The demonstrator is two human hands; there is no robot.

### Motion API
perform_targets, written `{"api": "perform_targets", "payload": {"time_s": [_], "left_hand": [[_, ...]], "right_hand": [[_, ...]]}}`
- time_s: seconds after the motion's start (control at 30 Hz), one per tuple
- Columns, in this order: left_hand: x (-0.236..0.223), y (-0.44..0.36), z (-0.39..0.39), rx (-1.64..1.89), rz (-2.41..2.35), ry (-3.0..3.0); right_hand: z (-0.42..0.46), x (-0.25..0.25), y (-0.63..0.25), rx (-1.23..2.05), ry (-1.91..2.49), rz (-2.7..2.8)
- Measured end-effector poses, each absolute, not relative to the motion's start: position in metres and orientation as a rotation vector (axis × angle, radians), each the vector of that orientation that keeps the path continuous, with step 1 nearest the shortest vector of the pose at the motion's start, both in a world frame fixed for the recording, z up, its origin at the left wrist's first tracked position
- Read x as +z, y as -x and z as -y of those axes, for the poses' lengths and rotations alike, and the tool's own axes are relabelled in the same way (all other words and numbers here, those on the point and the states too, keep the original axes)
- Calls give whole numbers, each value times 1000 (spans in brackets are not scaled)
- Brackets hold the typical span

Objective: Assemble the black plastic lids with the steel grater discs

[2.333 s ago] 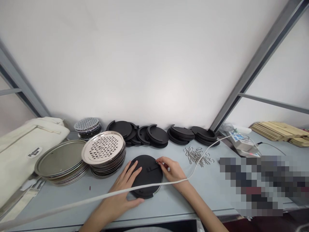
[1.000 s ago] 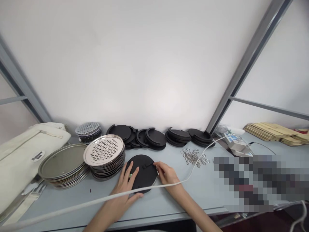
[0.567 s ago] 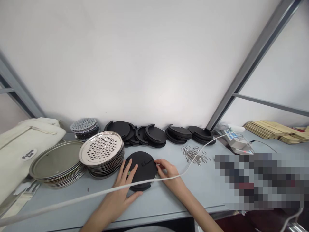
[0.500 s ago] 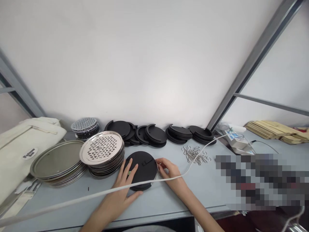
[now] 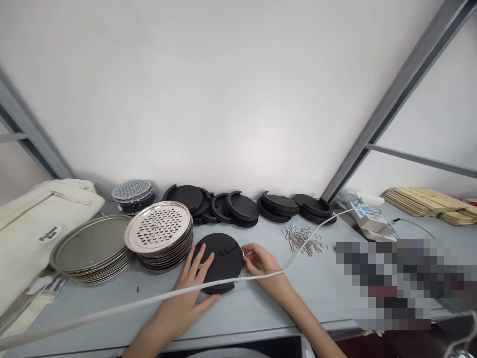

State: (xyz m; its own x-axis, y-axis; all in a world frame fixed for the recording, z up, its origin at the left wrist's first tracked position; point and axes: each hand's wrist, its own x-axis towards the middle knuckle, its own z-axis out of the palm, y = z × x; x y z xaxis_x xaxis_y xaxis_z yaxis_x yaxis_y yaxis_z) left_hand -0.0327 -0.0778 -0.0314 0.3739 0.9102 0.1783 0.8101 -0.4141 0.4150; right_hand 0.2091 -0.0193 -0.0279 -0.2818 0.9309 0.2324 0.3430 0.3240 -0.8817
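Here, the left hand [image 5: 184, 307] lies wide on the black disc [image 5: 221, 266] on the table [image 5: 261, 313]. The right hand [image 5: 267, 261] has narrow fingers by its edge; I can't tell their hold. Pushing hard could make the disc slip.

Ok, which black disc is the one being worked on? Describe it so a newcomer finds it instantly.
On the grey table, look just right of the tall stack of perforated metal plates. The black disc lies there, between the left hand and right hand. Unlike the other black discs along the wall, it has hands on it.
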Motion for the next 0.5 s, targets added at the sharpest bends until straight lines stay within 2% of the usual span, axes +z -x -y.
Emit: {"api": "perform_targets", "payload": {"time_s": [0.5], "left_hand": [[-33, 34, 77, 579, -1521, -2391]], "right_hand": [[14, -29, -217, 701, 1214, 1745]]}}
